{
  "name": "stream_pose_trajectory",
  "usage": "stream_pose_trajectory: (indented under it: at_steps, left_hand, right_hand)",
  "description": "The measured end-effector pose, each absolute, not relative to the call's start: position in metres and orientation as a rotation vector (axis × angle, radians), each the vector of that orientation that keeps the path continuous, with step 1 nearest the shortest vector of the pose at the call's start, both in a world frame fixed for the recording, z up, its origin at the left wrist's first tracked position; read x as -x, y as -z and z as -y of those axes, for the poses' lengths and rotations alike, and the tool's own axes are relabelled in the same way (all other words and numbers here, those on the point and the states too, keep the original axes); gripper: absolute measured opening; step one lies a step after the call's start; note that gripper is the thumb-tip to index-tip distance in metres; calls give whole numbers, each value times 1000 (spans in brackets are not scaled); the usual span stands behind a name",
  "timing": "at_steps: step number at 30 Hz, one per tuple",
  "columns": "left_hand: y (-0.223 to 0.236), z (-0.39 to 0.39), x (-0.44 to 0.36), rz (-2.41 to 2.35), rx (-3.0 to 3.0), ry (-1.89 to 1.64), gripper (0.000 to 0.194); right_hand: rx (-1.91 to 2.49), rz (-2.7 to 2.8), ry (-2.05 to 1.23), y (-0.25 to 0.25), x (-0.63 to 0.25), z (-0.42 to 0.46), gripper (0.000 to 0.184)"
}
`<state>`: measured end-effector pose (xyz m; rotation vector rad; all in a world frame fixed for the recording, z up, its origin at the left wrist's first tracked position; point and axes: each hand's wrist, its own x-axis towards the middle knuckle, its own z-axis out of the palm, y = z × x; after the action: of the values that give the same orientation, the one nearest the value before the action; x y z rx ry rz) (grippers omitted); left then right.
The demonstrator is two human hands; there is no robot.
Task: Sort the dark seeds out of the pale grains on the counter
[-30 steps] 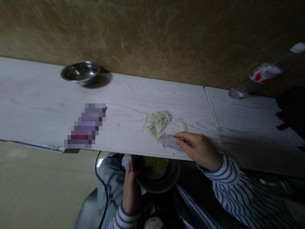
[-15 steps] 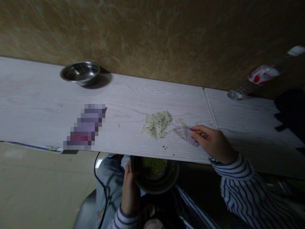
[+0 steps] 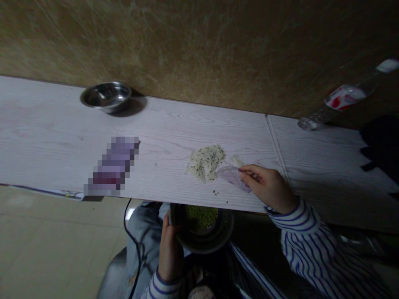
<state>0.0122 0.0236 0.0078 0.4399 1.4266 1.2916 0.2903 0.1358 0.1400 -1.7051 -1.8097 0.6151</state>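
Note:
My left hand (image 3: 171,249) is closed on the left rim of a dark metal bowl (image 3: 202,248), held over my lap just below the table edge. Green beans (image 3: 202,216), small and round, lie inside it. Between the fingers of my right hand (image 3: 268,182) is a thin, see-through purplish piece of plastic (image 3: 232,176), pinched at its edge and resting low over the tabletop. Its left end reaches the pile of white rice (image 3: 205,162), which has dark green beans mixed through it. A small patch of rice (image 3: 237,160) lies apart, right of the pile. A few beans (image 3: 215,192) sit near the front edge.
An unheld steel bowl (image 3: 107,97) stands by the wall at the back left. A blurred-out purplish flat item (image 3: 114,164) lies left of the pile. A plastic bottle (image 3: 344,97) leans at the right, near a dark object (image 3: 380,145). A black cable (image 3: 137,249) hangs at the left.
My right hand has moved left with the plastic piece, bringing it up to the rice pile's right edge. My left hand and the bowl of beans have stayed in place.

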Motion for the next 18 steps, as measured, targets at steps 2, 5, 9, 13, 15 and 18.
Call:
stream_pose_trajectory:
  at_steps: [2, 5, 9, 13, 15, 18]
  left_hand:
    - [-10, -25, -13, -1427, -400, -1288, 46]
    - [-13, -28, -14, -1444, -377, -1300, 49]
    - [-19, -29, -16, -1440, -378, -1302, 50]
    - [-26, -31, -19, -1425, -304, -1302, 53]
    - [-26, -30, -19, -1423, -297, -1304, 53]
    - [-19, -28, -17, -1431, -328, -1307, 54]
  right_hand:
    - [1689, 1840, -668, -141, -291, -136, 22]
    - [1690, 1846, -688, -142, -293, -136, 21]
    - [1701, 1804, -669, -139, -295, -138, 22]
    - [1668, 1838, -737, -139, -291, -139, 23]
    - [1652, 1864, -771, -141, -290, -138, 23]
    - [1656, 1862, -790, -143, -293, -135, 22]
